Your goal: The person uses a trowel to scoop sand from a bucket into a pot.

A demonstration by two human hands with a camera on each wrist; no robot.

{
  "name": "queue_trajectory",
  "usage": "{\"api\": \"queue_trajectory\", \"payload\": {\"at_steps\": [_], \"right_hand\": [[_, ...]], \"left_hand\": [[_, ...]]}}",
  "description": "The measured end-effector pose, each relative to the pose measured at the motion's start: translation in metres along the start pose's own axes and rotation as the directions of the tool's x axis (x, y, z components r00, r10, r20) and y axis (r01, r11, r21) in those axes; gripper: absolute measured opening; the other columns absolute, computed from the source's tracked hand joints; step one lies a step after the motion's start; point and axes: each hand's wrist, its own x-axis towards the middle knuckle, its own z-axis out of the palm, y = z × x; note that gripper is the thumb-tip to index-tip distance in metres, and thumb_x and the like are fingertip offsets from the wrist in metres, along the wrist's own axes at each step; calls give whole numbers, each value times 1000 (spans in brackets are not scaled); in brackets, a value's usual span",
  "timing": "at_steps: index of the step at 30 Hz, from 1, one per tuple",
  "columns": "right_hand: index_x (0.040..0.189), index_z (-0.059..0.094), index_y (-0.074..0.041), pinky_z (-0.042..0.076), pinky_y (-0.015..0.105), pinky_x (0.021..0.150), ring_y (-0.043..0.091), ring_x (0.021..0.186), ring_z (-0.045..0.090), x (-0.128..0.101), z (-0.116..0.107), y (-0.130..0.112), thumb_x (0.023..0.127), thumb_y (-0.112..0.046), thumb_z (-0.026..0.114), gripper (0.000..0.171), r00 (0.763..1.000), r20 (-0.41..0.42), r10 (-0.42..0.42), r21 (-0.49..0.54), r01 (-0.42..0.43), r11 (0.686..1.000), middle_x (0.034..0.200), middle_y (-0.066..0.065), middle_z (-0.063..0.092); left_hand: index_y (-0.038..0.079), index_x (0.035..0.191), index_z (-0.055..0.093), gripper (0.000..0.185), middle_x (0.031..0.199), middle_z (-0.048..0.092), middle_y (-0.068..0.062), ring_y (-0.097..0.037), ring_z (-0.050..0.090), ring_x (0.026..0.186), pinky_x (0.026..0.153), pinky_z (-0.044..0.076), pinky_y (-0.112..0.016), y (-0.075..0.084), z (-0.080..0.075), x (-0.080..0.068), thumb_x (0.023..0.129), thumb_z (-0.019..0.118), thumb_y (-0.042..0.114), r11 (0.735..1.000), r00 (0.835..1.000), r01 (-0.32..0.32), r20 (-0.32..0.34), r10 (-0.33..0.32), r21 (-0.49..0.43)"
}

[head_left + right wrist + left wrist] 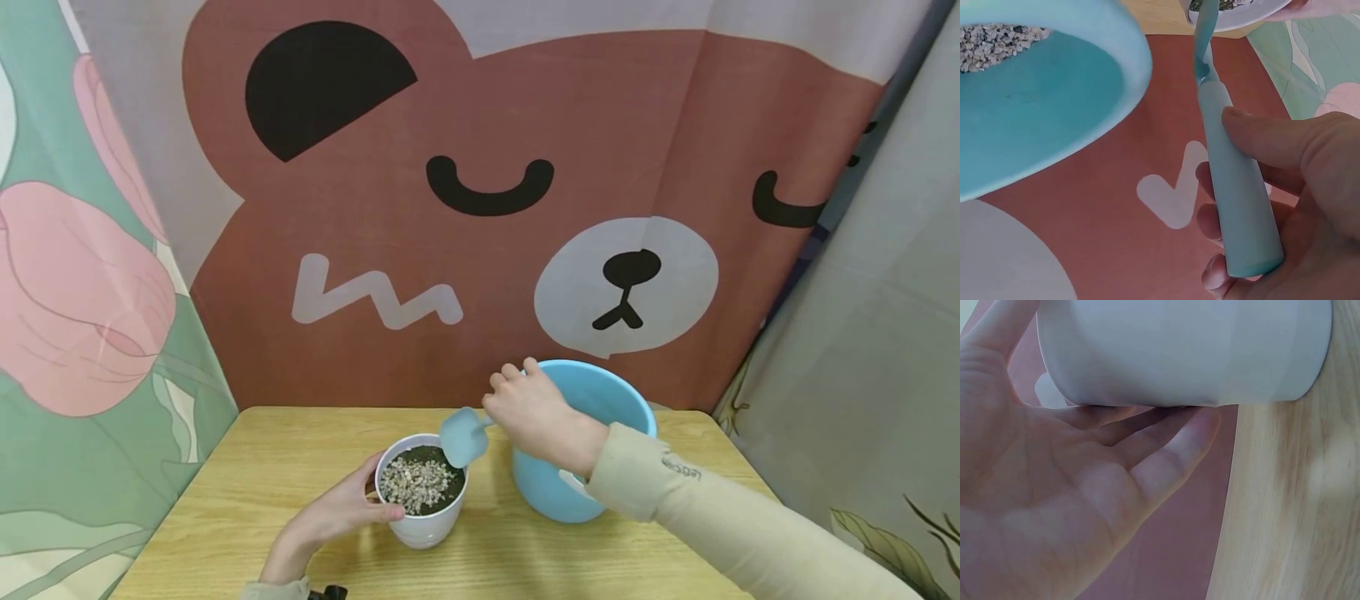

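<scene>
A white flower pot (426,528) stands on the table, dark soil in it partly covered by pale gravel (414,483). My left hand (337,510) holds the pot's left side, thumb at the near rim and fingers round the far side; the left wrist view shows the fingers (1175,447) against its wall. My right hand (536,417) grips the handle (1235,181) of a light blue hand trowel, its fingers wrapped round it. The trowel's blade (463,437) tilts down over the pot's right rim. In the head view the blade's face appears bare.
A blue bucket (555,492) stands right of the pot, under my right forearm. Pale gravel (997,47) lies inside it in the right wrist view. The wooden table (247,475) ends at a hanging cloth (360,358) printed with a bear; more curtains hang at both sides.
</scene>
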Motion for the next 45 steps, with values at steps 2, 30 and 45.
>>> {"api": "queue_trajectory", "payload": {"at_steps": [2, 30, 45], "right_hand": [[87, 73, -23, 35, 36, 67, 19, 76, 46, -1, 3, 2, 83, -13, 76, 11, 1000, -15, 4, 19, -4, 1000, 79, -1, 56], [101, 75, -10, 47, 31, 60, 18, 78, 58, -67, 21, 82, 83, -15, 79, 19, 956, -170, 241, 481, -133, 867, 92, 0, 66], [101, 74, -7, 49, 37, 56, 26, 79, 62, -116, 41, 121, 84, -13, 78, 19, 933, -58, 355, 449, -294, 844, 92, 6, 67]], "left_hand": [[-11, 150, 12, 95, 143, 34, -34, -44, 41, 128, 101, 42, -43, 0, 0, 0, 84, 78, 11, 1000, 1000, 1, -2, -1, 2], [-2, 154, 6, 97, 149, 30, -30, -42, 42, 128, 99, 44, -42, 10, 0, -4, 88, 74, 19, 997, 998, 45, -54, -41, 67], [4, 150, 34, 68, 149, 39, -22, -39, 35, 136, 108, 31, -56, 30, 8, 19, 100, 51, 46, 933, 951, 143, -307, -37, 330]]}}
